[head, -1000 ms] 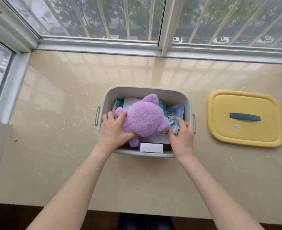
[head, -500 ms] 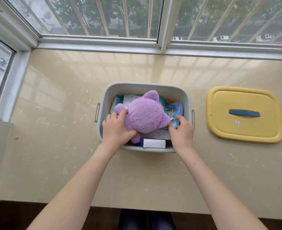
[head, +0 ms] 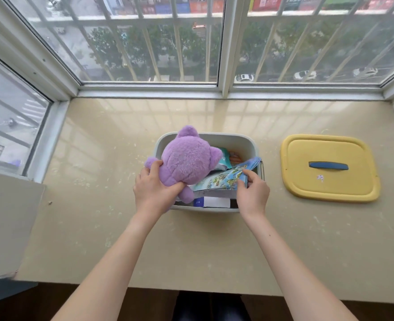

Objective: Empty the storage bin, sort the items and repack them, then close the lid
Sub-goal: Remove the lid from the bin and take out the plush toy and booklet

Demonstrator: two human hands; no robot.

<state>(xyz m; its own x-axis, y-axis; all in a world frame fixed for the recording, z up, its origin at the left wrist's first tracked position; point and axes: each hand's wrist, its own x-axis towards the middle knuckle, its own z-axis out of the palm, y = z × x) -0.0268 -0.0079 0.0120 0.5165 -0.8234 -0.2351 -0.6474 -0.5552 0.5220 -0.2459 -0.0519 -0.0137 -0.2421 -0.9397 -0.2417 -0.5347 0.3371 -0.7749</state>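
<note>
A grey storage bin [head: 233, 139] stands open in the middle of the beige sill. My left hand [head: 153, 189] grips a purple plush toy [head: 187, 158] by its lower side and holds it above the bin's left half. My right hand [head: 252, 193] pinches the near right corner of a blue picture booklet [head: 223, 179] that lies tilted in the bin. Under the booklet sit a white box [head: 215, 201] and a teal packet [head: 225, 156]. The yellow lid [head: 328, 167] with a blue handle lies flat to the right of the bin.
The window frame [head: 221, 91] and its glass run along the back of the sill, with more frame at the left [head: 47, 135] and right ends. The sill's front edge [head: 191, 290] is close to my body. A white ledge [head: 8, 216] adjoins on the left.
My left hand has lifted the plush toy up and to the left, out of the bin. The blue booklet is now uncovered, with my right hand's fingers on its corner.
</note>
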